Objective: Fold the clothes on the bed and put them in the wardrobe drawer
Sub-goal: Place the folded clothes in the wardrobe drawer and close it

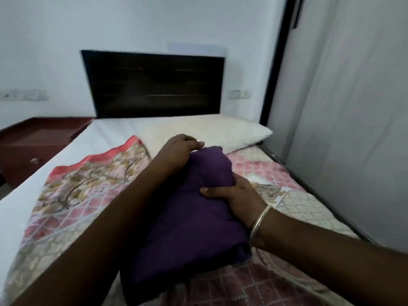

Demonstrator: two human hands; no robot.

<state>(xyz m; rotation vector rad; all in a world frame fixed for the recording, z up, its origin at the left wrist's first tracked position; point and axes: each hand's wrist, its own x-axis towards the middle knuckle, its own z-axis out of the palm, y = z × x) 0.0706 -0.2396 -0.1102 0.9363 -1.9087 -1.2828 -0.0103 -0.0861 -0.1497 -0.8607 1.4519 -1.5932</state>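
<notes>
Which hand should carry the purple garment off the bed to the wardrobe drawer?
Right, probably. The right hand already grips the purple garment along its right edge, thumb on top. The left hand only rests on the far end, its fingers hidden, so it can support or release.
</notes>
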